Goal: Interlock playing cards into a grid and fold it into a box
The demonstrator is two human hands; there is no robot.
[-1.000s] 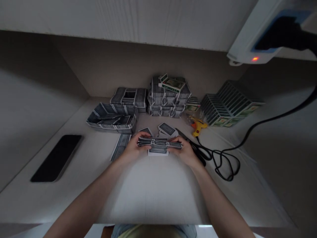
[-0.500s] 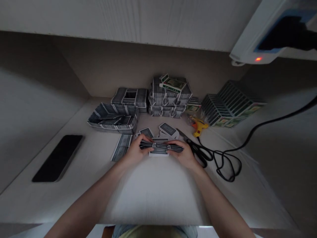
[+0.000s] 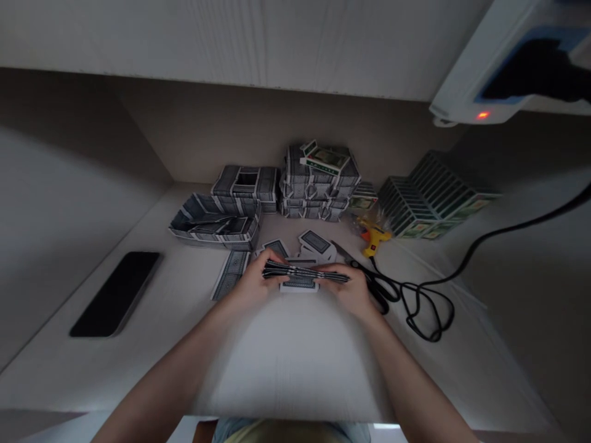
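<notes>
Note flat grey paper-card bundle [image 3: 305, 272], pinched by left hand [image 3: 255, 278] and right hand [image 3: 353, 290]. Seems light, springy; grip both ends.

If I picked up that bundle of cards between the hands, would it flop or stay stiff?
The bundle of cards would probably feel fairly stiff, since several layers are stacked together. It might spread apart, because its layers fan out at the left hand. It's likely light, being just thin layers.

1 cam, head-worn | abv front of desk [image 3: 286, 369] | faces fwd+dwn | fairly close
</notes>
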